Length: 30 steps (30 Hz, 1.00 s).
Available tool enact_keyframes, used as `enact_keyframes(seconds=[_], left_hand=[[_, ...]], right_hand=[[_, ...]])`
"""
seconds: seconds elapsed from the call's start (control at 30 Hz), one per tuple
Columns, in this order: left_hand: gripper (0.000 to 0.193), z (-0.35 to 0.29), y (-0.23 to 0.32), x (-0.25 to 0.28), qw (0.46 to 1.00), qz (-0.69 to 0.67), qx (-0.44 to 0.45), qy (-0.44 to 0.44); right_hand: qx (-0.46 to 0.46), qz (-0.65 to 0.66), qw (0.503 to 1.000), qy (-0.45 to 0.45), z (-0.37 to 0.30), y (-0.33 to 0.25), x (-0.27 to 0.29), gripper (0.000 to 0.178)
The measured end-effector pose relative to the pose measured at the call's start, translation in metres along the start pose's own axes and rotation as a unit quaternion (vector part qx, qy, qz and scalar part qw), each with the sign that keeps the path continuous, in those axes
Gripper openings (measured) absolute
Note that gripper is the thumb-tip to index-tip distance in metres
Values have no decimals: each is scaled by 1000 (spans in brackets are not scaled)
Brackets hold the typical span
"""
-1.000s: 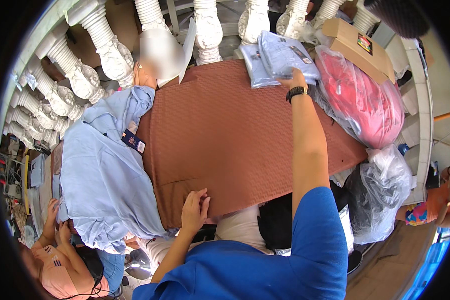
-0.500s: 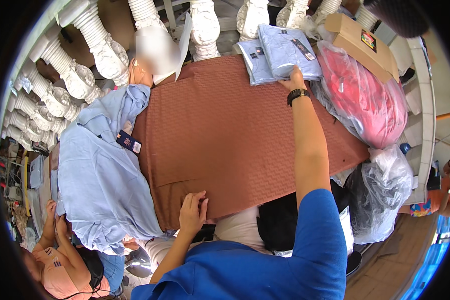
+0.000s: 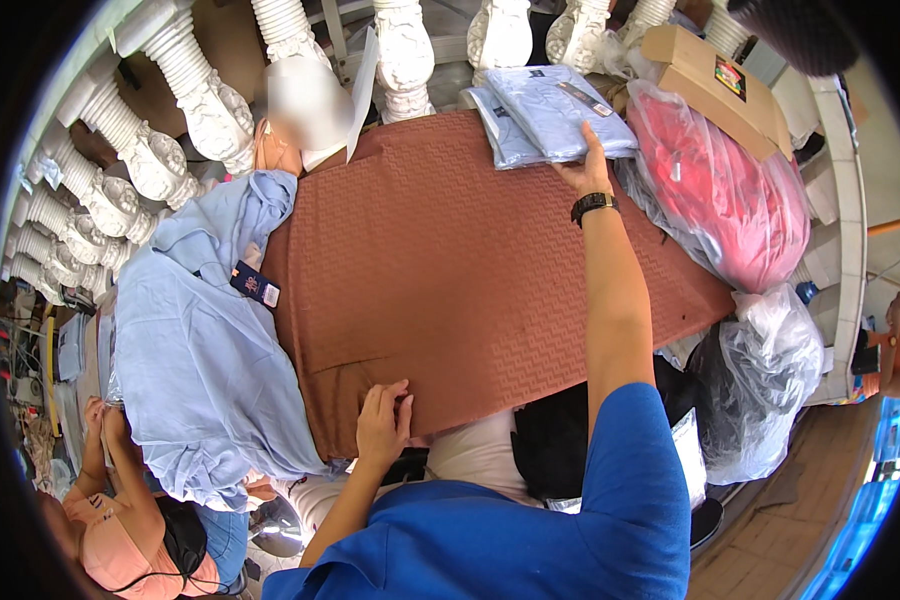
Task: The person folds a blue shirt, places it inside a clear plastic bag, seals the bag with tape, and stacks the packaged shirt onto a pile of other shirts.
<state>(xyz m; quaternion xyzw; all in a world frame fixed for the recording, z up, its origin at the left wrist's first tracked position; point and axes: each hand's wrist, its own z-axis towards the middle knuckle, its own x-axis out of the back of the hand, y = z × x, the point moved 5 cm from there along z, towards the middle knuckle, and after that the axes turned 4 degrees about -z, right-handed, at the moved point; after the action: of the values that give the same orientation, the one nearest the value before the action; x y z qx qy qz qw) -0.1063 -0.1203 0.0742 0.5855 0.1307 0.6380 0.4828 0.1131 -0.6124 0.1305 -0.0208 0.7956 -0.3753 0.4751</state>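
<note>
At the table's far right corner, my right hand (image 3: 587, 173) grips the near edge of a folded light blue shirt in clear plastic (image 3: 555, 105), thumb on top. A second bagged blue shirt (image 3: 508, 138) lies partly beneath it. My left hand (image 3: 382, 425) rests on the near left part of the brown table cover (image 3: 440, 260), fingers loosely bent and apart, holding nothing. Left of it, an unfolded light blue shirt (image 3: 205, 330) with a dark hang tag (image 3: 255, 284) drapes over the table's left end.
Right of the table lie a plastic bag of red garments (image 3: 720, 185), an open cardboard box (image 3: 720, 85) and a clear bag with dark contents (image 3: 770, 390). White balusters (image 3: 402, 60) line the far side. A person in a peach shirt (image 3: 120, 545) sits at lower left.
The upper bagged shirt now looks tilted, its far edge lower in the picture, and my right hand has shifted slightly nearer. My left hand stays in place.
</note>
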Motion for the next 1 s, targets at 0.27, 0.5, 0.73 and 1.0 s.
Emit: enact_keyframes(seconds=[0.27, 0.5, 0.73, 1.0], left_hand=[[23, 2, 0, -2, 1000, 6, -7, -1], [23, 2, 2, -2, 1000, -3, 6, 0], [26, 8, 2, -11, 999, -14, -34, -7], [31, 1, -8, 9, 985, -133, 109, -5]], right_hand=[[289, -172, 942, -4, 20, -25, -14, 46], [117, -151, 981, 34, 44, -36, 15, 67], [180, -169, 969, 11, 76, -36, 70, 68], [23, -114, 991, -67, -97, 89, 25, 57]])
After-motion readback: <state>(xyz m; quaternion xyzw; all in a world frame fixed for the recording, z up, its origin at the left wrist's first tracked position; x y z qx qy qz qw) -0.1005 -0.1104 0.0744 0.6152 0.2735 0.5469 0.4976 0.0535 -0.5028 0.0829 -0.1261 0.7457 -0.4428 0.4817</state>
